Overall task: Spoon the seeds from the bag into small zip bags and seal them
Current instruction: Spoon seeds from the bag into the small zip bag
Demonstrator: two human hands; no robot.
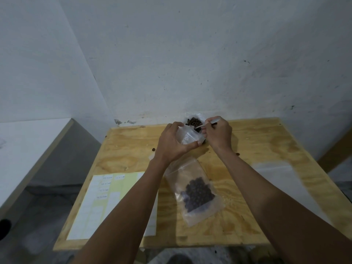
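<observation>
the plywood table (266, 141) stands against a white wall (190, 54), its far edge running just behind the hands and its near edge low in the view; to the right the top runs bare wood out to its slanted right edge, apart from a pale patch whose nature i cannot tell. at the far edge, close against the wall, stands the open bag of seeds (194, 121), dark seeds showing in its mouth. the left hand (171, 143) holds a small zip bag (188, 137) up just in front of it, fingers curled round the top and thumb pressed along the lower side, so the clear pouch is pinched between them. the right hand (218, 134) sits just beside it, fingers closed round the handle of a metal spoon (209, 123) whose bowl points left toward the small bag's mouth — whether it carries seeds i cannot tell. both hands crowd the same spot over the far middle of the table. between the forearms, nearer the body, lies a filled zip bag (196, 193) flat on the wood, tilted, a dark clump of seeds in its lower half. under the left forearm a sheet of labels (106, 202) lies by the near left corner. two loose seeds (153, 149) rest on the wood, one either side of the wrists. left of the table a white counter (28, 149) stands apart — a gap of floor between.
</observation>
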